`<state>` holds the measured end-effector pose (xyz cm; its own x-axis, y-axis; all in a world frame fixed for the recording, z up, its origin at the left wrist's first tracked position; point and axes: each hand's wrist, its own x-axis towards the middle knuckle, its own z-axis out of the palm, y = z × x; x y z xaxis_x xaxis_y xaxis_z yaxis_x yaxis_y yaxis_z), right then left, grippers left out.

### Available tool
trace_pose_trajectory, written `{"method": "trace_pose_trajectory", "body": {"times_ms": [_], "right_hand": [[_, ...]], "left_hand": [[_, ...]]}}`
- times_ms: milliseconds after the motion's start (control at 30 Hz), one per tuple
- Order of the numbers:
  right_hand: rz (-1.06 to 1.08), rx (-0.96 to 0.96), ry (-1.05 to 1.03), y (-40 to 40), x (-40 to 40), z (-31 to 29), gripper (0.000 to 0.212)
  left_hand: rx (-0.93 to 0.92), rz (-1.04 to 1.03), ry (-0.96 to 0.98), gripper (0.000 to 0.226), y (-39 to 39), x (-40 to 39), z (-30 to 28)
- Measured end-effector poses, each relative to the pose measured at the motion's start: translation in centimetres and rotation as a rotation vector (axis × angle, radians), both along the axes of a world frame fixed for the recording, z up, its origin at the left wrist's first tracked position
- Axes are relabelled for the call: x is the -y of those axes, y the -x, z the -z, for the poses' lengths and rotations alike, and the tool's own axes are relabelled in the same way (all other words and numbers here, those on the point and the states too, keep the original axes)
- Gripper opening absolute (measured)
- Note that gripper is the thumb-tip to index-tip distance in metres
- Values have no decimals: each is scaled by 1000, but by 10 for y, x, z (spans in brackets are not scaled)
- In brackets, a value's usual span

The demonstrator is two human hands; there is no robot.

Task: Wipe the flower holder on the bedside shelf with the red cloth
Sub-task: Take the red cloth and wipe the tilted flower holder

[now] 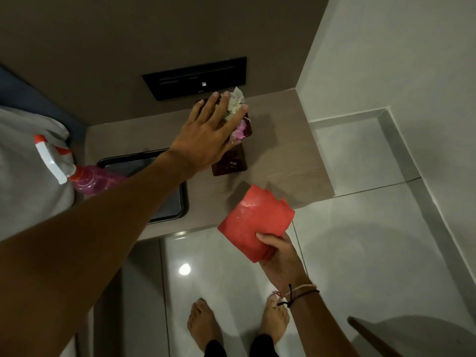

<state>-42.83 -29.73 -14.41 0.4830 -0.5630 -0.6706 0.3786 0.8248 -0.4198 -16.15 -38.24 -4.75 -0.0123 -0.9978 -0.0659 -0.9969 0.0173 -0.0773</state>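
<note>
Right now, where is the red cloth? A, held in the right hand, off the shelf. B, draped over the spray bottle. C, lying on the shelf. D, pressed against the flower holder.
A: the right hand grips the folded red cloth in the air by the shelf edge, while the left hand reaches over the flower holder.

Clutter around the work area, non-task items only.
Spray bottle, pink liquid, white-and-orange trigger head, lying at 9 o'clock, touching dark tray just beside it. Black wall panel at 12 o'clock. Grey fabric far at 9. Glossy white floor tiles from 3 to 6, lamp glare at 6.
</note>
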Motion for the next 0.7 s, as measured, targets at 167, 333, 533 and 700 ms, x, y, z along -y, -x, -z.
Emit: {"method": "trace_pose_trajectory", "body": {"times_ms": [167, 333, 533, 700], "right_hand": [[46, -7, -13, -9, -23, -3, 68], [119, -4, -29, -25, -32, -5, 72], [247, -233, 161, -65, -1, -16, 54], [362, -567, 587, -114, 40, -30, 62]], "left_hand": [[44, 84, -31, 66, -1, -19, 0], [-19, 125, -97, 67, -17, -2, -10], [-149, 106, -188, 65, -45, 41, -24], [-318, 63, -248, 62, -63, 64, -25]]}}
